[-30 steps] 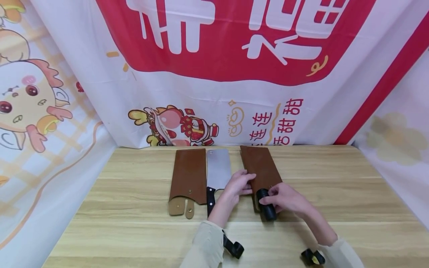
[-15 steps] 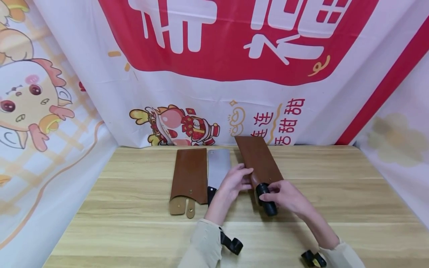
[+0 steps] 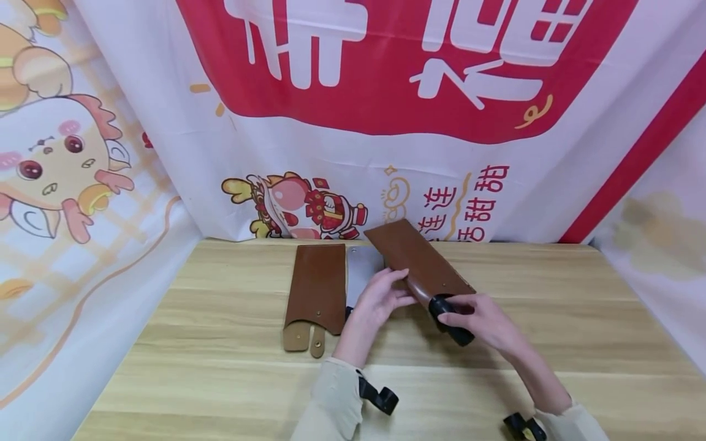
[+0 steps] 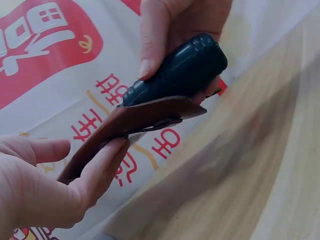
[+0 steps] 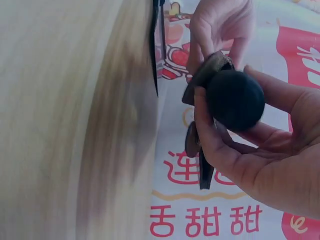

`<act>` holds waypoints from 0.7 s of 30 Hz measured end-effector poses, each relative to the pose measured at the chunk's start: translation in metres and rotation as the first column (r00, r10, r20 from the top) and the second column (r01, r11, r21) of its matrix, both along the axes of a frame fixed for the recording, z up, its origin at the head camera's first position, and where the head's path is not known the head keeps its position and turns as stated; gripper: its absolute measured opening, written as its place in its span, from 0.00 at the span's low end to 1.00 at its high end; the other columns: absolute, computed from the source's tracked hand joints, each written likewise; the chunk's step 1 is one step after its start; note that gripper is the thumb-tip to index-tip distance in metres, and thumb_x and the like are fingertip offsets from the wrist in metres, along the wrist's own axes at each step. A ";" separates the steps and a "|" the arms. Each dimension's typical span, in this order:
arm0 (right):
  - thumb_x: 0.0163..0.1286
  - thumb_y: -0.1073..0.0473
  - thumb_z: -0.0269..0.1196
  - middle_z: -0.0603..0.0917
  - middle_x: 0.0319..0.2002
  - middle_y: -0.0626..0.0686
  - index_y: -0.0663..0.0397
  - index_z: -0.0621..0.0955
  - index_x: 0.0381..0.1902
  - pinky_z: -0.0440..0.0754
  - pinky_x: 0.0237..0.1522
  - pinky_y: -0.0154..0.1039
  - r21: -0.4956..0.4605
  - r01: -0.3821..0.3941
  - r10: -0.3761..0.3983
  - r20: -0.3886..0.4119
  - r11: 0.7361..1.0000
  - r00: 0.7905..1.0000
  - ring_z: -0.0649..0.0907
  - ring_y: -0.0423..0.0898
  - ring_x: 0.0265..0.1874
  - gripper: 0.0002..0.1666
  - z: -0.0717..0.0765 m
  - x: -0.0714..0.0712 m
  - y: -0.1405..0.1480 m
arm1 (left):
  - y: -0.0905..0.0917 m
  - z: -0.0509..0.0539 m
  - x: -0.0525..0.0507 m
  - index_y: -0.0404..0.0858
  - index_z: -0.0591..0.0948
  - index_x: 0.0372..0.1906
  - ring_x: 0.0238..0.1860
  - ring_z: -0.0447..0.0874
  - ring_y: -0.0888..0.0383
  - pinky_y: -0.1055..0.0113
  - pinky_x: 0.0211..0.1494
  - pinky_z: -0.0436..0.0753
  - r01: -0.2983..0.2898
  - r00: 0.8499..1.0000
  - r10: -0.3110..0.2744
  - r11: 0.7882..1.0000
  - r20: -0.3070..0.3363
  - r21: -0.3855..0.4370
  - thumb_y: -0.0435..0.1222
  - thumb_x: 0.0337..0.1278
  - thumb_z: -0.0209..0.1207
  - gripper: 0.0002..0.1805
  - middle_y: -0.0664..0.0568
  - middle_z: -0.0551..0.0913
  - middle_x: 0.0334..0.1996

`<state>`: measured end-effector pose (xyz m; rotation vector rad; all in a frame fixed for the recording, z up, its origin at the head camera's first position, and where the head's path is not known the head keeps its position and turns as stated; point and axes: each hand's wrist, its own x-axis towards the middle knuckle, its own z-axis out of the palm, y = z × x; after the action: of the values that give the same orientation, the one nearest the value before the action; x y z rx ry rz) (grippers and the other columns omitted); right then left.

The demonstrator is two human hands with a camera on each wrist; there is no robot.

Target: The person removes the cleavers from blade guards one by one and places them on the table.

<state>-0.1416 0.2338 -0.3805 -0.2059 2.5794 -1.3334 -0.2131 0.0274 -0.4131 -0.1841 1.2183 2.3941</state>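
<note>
A brown leather knife sheath point(image 3: 416, 251) is lifted and tilted above the table, with a black knife handle point(image 3: 452, 321) at its near end. My right hand point(image 3: 485, 321) grips that handle, fingers curled round it; its round butt faces the right wrist view. My left hand point(image 3: 377, 297) holds the sheath by its left edge, thumb above and fingers point(image 4: 100, 167) beneath. The blade is hidden. Beside it on the table lie a second brown sheath point(image 3: 317, 282), its tan flap and strap undone, and a bare cleaver point(image 3: 364, 263), partly covered by my left hand and the raised sheath.
The light wood table point(image 3: 220, 343) ends at a printed cloth backdrop point(image 3: 331, 122) close behind the sheath's far end. Patterned cloth also hangs on both sides. Black camera mounts point(image 3: 380, 395) are strapped at my wrists.
Both hands have raised the sheath and handle off the table. Its far end has swung left over the cleaver, and the handle end has shifted right and slightly up.
</note>
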 end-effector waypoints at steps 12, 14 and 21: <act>0.72 0.55 0.69 0.85 0.55 0.61 0.63 0.83 0.61 0.79 0.44 0.37 -0.056 0.079 -0.086 -0.141 0.995 0.986 0.80 0.50 0.48 0.25 0.005 -0.001 0.019 | -0.012 0.009 0.001 0.26 0.54 0.74 0.78 0.54 0.33 0.37 0.76 0.56 -0.154 0.980 0.104 0.936 0.167 0.316 0.31 0.78 0.49 0.29 0.28 0.55 0.75; 0.72 0.53 0.69 0.85 0.57 0.61 0.61 0.83 0.62 0.78 0.45 0.37 -0.083 0.140 -0.150 -0.128 0.987 0.980 0.79 0.49 0.49 0.26 0.005 -0.002 0.021 | -0.013 0.011 0.002 0.27 0.52 0.75 0.79 0.52 0.35 0.38 0.77 0.55 -0.180 0.975 0.120 0.918 0.184 0.354 0.31 0.78 0.49 0.30 0.29 0.54 0.76; 0.70 0.47 0.71 0.81 0.61 0.60 0.58 0.82 0.63 0.76 0.46 0.34 -0.223 0.303 -0.333 -0.107 0.926 0.937 0.77 0.47 0.51 0.30 0.004 -0.010 0.022 | -0.013 0.018 0.004 0.31 0.48 0.78 0.79 0.49 0.34 0.39 0.76 0.57 -0.230 0.969 0.168 0.880 0.182 0.415 0.33 0.80 0.48 0.33 0.29 0.52 0.77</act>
<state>-0.1517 0.2558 -0.3767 0.0956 2.6769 -1.7596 -0.2091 0.0147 -0.3954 -0.3448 0.6001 2.7090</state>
